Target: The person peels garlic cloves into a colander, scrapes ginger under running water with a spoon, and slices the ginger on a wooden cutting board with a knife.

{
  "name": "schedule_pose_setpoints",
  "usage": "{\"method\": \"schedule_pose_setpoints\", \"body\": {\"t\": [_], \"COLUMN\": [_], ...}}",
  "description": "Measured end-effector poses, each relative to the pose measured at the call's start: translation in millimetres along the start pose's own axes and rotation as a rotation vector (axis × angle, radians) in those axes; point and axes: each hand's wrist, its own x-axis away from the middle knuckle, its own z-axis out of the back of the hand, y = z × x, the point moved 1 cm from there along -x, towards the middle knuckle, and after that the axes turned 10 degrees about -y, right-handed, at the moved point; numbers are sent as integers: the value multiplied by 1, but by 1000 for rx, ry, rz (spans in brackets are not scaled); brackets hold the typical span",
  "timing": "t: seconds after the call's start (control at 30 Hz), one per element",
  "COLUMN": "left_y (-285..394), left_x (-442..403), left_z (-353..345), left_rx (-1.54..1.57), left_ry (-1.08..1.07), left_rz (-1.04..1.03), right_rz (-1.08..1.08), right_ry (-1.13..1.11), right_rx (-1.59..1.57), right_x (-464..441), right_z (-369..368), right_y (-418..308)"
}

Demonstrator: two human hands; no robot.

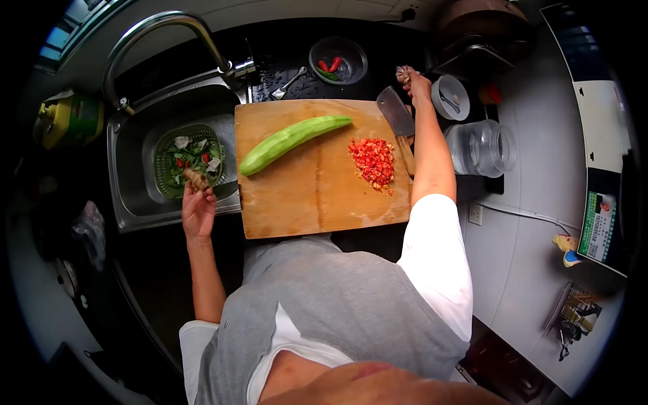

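Note:
My left hand (198, 210) is closed on a knobbly piece of ginger (196, 179), held over the near edge of the sink. Far out to the right, my right hand (418, 86) grips a garlic bulb (404, 73) beyond the cutting board. On the wooden cutting board (297, 202) lies a long peeled green gourd (295, 143), with a pile of chopped red chili (373, 163) to its right. A cleaver (395, 112) rests along the board's right edge, its handle partly hidden by my right forearm.
A green basket (162, 165) with peelings and scraps stands in the steel sink (125, 196) under the faucet (162, 17). Behind the board are a clear bowl (358, 62) with peppers and a peeler (289, 84). A white bowl (439, 88) and a glass jar (472, 148) stand right.

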Motion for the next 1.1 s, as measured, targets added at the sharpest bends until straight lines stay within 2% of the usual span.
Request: {"method": "schedule_pose_setpoints", "body": {"t": [0.07, 0.1, 0.17, 0.23, 0.3, 0.33, 0.37, 0.43, 0.47, 0.5, 0.57, 0.6, 0.63, 0.7, 0.83, 0.87, 0.97, 1.03, 1.1], "left_y": [-2, -5, -7, -7, -12, -13, -12, -14, -15, -15, -16, -16, -14, -9, 7, 11, 23, 34, 43], "left_x": [1, 1, 5, 4, -3, -4, -3, -8, -12, -15, -22, -23, -25, -27, -27, -24, -30, -36, -47], "left_z": [1, 3, 6, 2, -5, -9, -10, 0, 6, 17, 12, 6, -2, -5, 12, 17, 37, 46, 56], "left_rx": [-12, -14, -56, -65, -65, -51, -40, 1, 2, 7, -2, -37, -38, -65, -62, -46, 19, 50, 85], "left_ry": [-51, -48, 11, -9, -35, -23, -6, 9, -8, 35, 70, 108, 135, 138, 147, 145, 204, 199, 179], "left_rz": [-19, -13, -39, -25, -9, 1, 2, 13, 11, 34, 31, 33, 18, -12, -35, -46, -93, -99, -125], "right_rz": [-14, -66, 232, 312, 504, 335, 694, 864, 951, 940, 1130, 1130, 1222, 1203, 1265, 1244, 773, 731, 697], "right_ry": [-46, -44, 389, 475, 313, 3, 37, -361, -547, -686, -714, -656, -638, -591, -625, -650, -694, -551, -417], "right_rx": [132, 297, 775, 641, 402, -101, 258, 329, 459, 619, 776, 898, 985, 1212, 1245, 1108, 544, 318, 292], "right_x": [-7, -6, -14, -14, 24, 45, 66, 103, 119, 133, 126, 129, 127, 111, 112, 118, 128, 127, 137], "right_z": [6, 9, 8, 18, 12, -7, -25, -77, -103, -129, -185, -203, -214, -234, -242, -242, -248, -267, -290], "right_y": [4, 2, 12, 14, -22, -38, -50, -59, -61, -61, -42, -42, -43, -33, -44, -48, -63, -77, -103]}}
